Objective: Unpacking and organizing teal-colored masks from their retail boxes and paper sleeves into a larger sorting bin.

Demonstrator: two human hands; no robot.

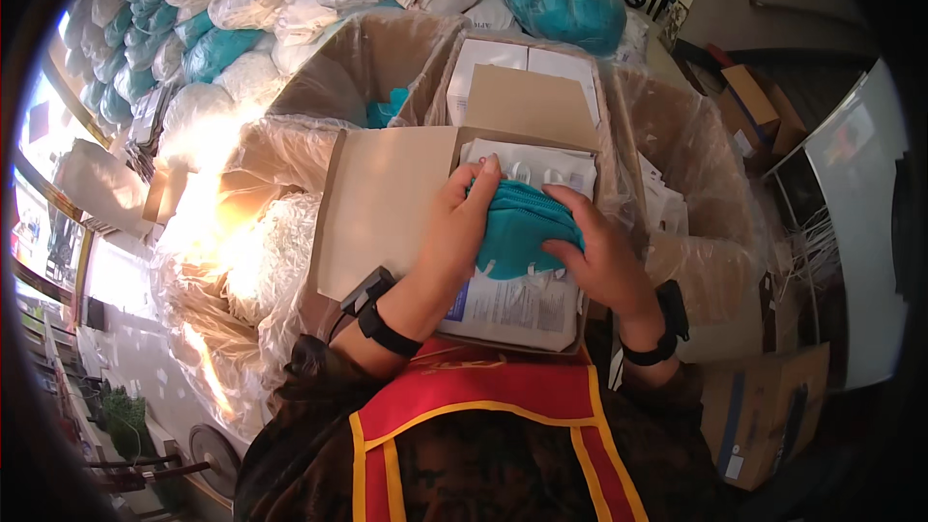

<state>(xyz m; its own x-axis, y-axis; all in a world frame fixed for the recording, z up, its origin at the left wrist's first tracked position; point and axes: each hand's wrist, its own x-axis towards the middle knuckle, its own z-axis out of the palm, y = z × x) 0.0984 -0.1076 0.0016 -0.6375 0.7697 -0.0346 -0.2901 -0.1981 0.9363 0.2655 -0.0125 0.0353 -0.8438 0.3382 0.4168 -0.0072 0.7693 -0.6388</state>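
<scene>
Between my two hands is a stack of teal face masks (525, 240), folded flat, with ribbed edges at the top and small white tabs low down. My left hand (458, 224) grips the stack's left side, thumb near the top edge. On the right side, my right hand (607, 253) holds it between thumb and fingers. Right below the masks is an open cardboard box (578, 340) with flat white printed packets (503, 314) in it. Its wide flap (385, 208) is folded out to the left.
Plastic-lined cardboard bins surround the box; the far left bin (329, 72) has a few teal pieces inside. White boxes (476, 68) stand behind. White strands (275, 256) fill the left bin. Filled bags (565, 5) are piled at the back. A taped carton (764, 416) stands at lower right.
</scene>
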